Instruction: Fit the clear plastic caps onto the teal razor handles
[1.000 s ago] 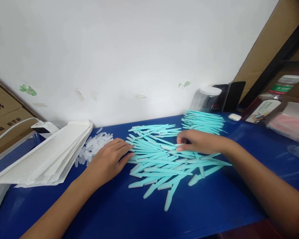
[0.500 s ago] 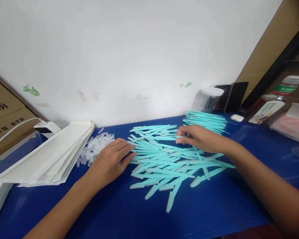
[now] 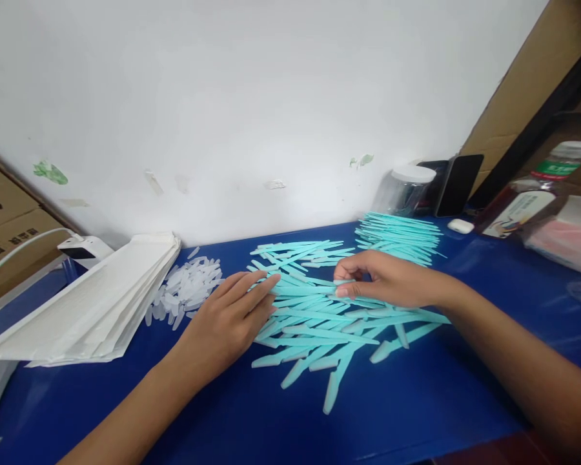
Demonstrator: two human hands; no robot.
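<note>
A loose heap of turquoise eyebrow razors [image 3: 319, 316] is spread on the blue table, many with pale blade ends toward me. My right hand [image 3: 382, 278] reaches over the heap from the right, thumb and fingers pinching the pale end of an eyebrow razor. At the heap's left edge is my left hand [image 3: 237, 310]. Its fingers and thumb are closed around the other end of what looks like the same razor; the fingertips partly hide it. Left of that hand lies a pile of small translucent white blade caps [image 3: 188, 287].
A neater stack of turquoise razors [image 3: 399, 236] lies behind my right hand. Beyond it stand a clear jar [image 3: 409, 190] and a phone [image 3: 459, 185]. A white case [image 3: 460, 226] and a bottle [image 3: 527, 200] are at right. White padded envelopes [image 3: 91, 303] lie at left.
My right hand has moved left and slightly toward me, bringing a razor closer to my left hand. My left hand has shifted a little right over the heap.
</note>
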